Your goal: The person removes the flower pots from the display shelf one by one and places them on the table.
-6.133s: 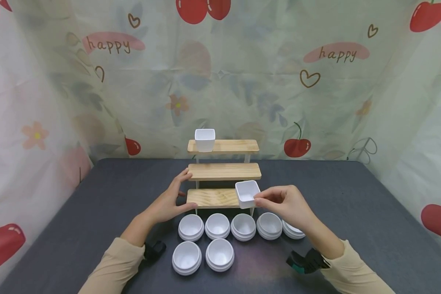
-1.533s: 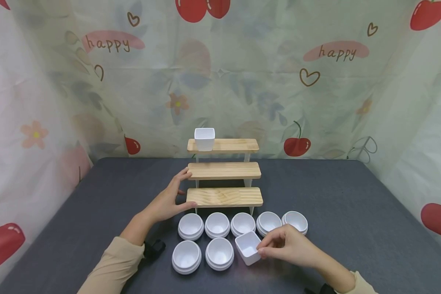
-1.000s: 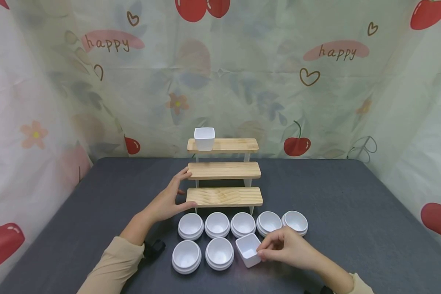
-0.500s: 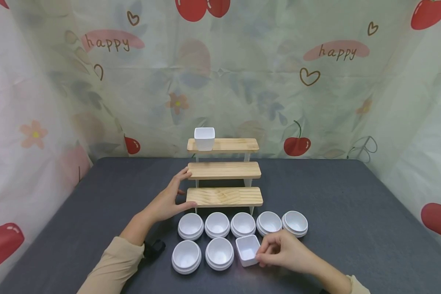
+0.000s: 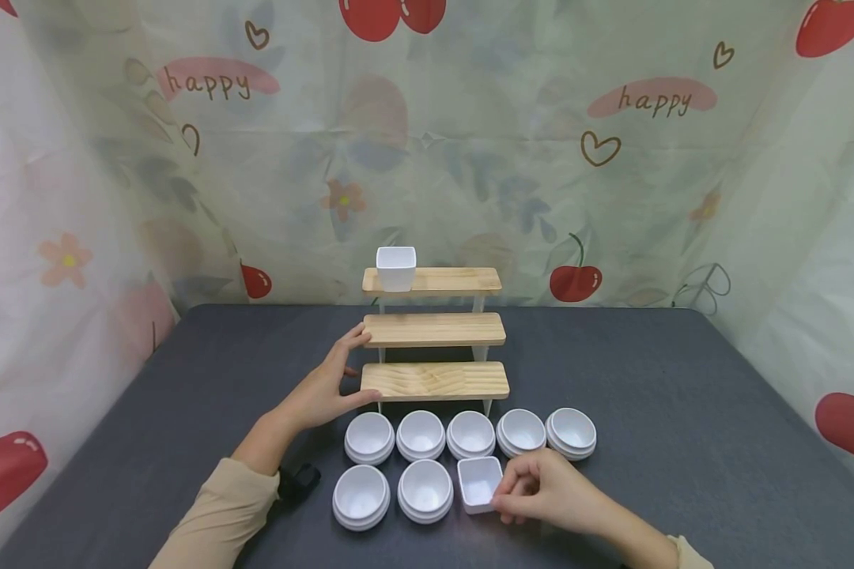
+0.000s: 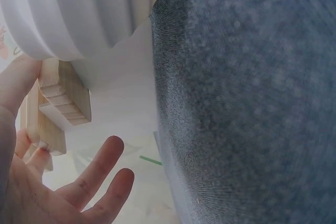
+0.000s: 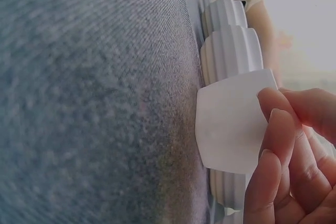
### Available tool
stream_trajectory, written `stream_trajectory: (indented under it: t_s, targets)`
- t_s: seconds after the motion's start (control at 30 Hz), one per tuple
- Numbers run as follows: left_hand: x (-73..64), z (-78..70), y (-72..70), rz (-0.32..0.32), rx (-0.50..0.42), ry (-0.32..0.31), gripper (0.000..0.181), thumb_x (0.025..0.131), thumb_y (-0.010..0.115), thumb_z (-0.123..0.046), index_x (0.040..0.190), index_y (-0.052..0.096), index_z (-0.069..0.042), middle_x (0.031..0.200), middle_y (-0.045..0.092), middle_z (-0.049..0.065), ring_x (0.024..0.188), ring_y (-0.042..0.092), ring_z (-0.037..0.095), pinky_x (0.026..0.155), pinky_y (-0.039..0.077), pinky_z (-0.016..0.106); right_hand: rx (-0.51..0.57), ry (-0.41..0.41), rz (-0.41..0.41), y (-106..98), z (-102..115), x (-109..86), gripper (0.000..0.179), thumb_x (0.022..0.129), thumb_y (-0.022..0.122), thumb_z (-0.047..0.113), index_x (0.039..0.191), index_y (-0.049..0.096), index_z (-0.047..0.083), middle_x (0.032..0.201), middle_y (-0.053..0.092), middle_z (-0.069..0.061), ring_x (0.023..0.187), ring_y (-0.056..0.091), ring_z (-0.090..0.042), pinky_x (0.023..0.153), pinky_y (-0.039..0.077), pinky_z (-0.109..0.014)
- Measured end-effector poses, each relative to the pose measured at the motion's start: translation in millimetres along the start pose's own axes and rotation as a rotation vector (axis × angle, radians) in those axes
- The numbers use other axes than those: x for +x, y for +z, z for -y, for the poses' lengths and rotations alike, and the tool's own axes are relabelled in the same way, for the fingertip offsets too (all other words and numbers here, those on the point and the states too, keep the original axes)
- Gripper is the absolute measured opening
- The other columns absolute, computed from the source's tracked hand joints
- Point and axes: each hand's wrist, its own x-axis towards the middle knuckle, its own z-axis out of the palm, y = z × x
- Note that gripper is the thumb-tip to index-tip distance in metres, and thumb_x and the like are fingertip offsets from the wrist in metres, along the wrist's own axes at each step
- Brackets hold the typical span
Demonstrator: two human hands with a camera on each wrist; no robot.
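My right hand (image 5: pixel 551 491) pinches the right front rim of a white square bowl (image 5: pixel 480 480) between thumb and fingers. In the right wrist view that square bowl (image 7: pixel 231 121) stands upright on the dark cloth, beside ribbed round bowls. My left hand (image 5: pixel 323 387) lies at the left end of a three-tier wooden stand (image 5: pixel 434 382). Its thumb touches the lowest board and its fingertips the middle board (image 6: pixel 44 129), with two fingers spread free in the left wrist view. Another white square bowl (image 5: pixel 396 269) sits on the top board's left end.
Several white round bowls (image 5: pixel 421 436) form a row in front of the stand. Two more round bowls (image 5: pixel 425 491) stand nearer, left of the square bowl. Dark cloth (image 5: pixel 648 395) covers the table; patterned curtains (image 5: pixel 427 158) hang behind and at both sides.
My right hand has brought the square bowl from the lowest board's right end down beside the front round bowls. Lately the bowl has turned slightly to face straight. The left hand has stayed put.
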Motion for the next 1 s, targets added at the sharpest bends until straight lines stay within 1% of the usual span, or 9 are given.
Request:
stream_trajectory:
  t_s: [0.2,0.3,0.37,0.5,0.6,0.8,0.93,1.0]
  targets:
    - [-0.1,-0.1,-0.3,-0.003,0.02,-0.001,0.088,0.081,0.073,-0.03,0.146,0.016,-0.019,0.158,0.007,0.008,0.108,0.06,0.034,0.089,0.051,0.048,0.006,0.002,0.011,0.3,1.2,0.4,0.019,0.084,0.068,0.014,0.08,0.065,-0.005,0.065,0.065,-0.025,0.056,0.06,0.005,0.046,0.053,-0.029]
    - [0.0,-0.3,-0.6,-0.009,0.047,0.002,0.088,0.08,0.074,-0.031,0.146,0.017,-0.019,0.158,0.008,0.008,0.109,0.06,0.035,0.09,0.051,0.048,0.001,0.009,0.008,-0.5,1.7,0.6,0.019,0.084,0.068,0.014,0.082,0.065,-0.004,0.065,0.066,-0.024,0.056,0.06,0.004,0.047,0.053,-0.03]
    - [0.2,-0.3,-0.8,-0.017,0.072,0.012,0.088,0.079,0.074,-0.032,0.146,0.018,-0.018,0.158,0.01,0.008,0.113,0.058,0.035,0.092,0.05,0.048,-0.006,0.017,0.001,-1.5,2.5,0.8,0.018,0.084,0.068,0.014,0.083,0.066,-0.004,0.065,0.066,-0.024,0.057,0.061,0.002,0.047,0.054,-0.03]
    - [0.7,-0.6,-1.3,-0.047,0.138,0.039,0.087,0.078,0.076,-0.034,0.144,0.022,-0.014,0.157,0.016,0.01,0.131,0.042,0.036,0.102,0.042,0.052,-0.023,0.03,-0.017,-4.7,5.3,1.5,0.017,0.084,0.068,0.015,0.085,0.066,-0.002,0.066,0.067,-0.022,0.058,0.063,-0.001,0.05,0.054,-0.028]
    - [1.4,-1.5,-1.5,-0.062,0.187,0.05,0.087,0.076,0.076,-0.037,0.142,0.026,-0.012,0.156,0.019,0.01,0.138,0.031,0.035,0.106,0.035,0.056,-0.035,0.023,-0.029,-8.1,7.6,2.1,0.016,0.084,0.067,0.015,0.085,0.066,-0.001,0.067,0.067,-0.021,0.058,0.062,0.0,0.052,0.054,-0.026]
    - [4.3,-5.3,-2.7,-0.066,0.21,0.059,0.089,0.074,0.078,-0.037,0.142,0.028,-0.008,0.157,0.02,0.009,0.138,0.032,0.034,0.108,0.034,0.054,-0.067,-0.01,-0.059,-15.6,12.4,4.0,0.013,0.085,0.067,0.013,0.085,0.067,0.001,0.066,0.065,-0.02,0.057,0.057,0.002,0.051,0.051,-0.023]
    - [5.9,-6.9,-2.6,-0.053,0.214,0.044,0.09,0.075,0.077,-0.037,0.143,0.027,-0.007,0.157,0.019,0.009,0.139,0.032,0.033,0.109,0.034,0.052,-0.123,-0.027,-0.091,-21.0,17.5,6.1,0.01,0.084,0.068,0.013,0.085,0.068,0.003,0.065,0.065,-0.018,0.057,0.054,0.004,0.049,0.048,-0.021]
    - [6.1,-6.9,-2.3,-0.046,0.207,0.035,0.091,0.075,0.077,-0.036,0.144,0.024,-0.008,0.157,0.019,0.009,0.139,0.031,0.032,0.109,0.034,0.051,-0.147,-0.024,-0.109,-24.0,21.3,7.8,0.009,0.084,0.068,0.014,0.085,0.069,0.004,0.065,0.066,-0.016,0.057,0.055,0.004,0.049,0.048,-0.02]
